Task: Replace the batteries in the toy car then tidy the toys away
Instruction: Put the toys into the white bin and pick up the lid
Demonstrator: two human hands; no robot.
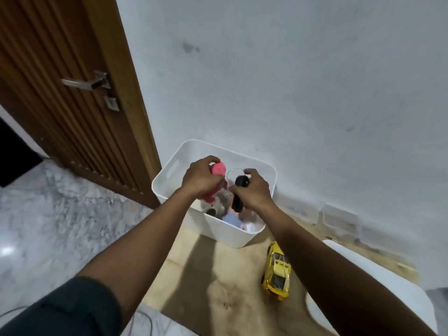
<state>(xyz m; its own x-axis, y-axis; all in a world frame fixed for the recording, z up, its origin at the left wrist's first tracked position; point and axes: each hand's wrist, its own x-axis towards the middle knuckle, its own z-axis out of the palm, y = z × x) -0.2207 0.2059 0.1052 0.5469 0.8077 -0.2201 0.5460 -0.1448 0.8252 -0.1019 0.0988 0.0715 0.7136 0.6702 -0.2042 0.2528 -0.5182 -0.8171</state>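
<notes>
Filling the upper right, a pale matt wall [291, 69] with faint smudges meets a ribbed brown wooden door [60, 112] that carries a brushed-metal lever handle [84, 82]. Below them the floor [48, 214] is glossy grey-veined marble, and a flat tan mat [218, 287] with a dull, mottled surface lies on it. A white, rounded plastic panel [392, 280] rests at the mat's right edge. At the mat's far edge, against the wall, stands a smooth white plastic bin [225, 231] with rounded corners and a slot handle; soft, blurred pale shapes lie inside. Both hands hover over the bin's open top. The left hand [201, 177] has its fingers curled round a pink toy [218, 169] with a round, flat end. The right hand [252, 190] pinches a black, oblong remote [238, 190] between thumb and fingers, a thin wire loop rising from its top. The toy car [277, 272] sits on the mat just beside the bin's near right corner, below and apart from both hands, untouched. It is shiny metallic yellow, low and sleek, with dark windows.
</notes>
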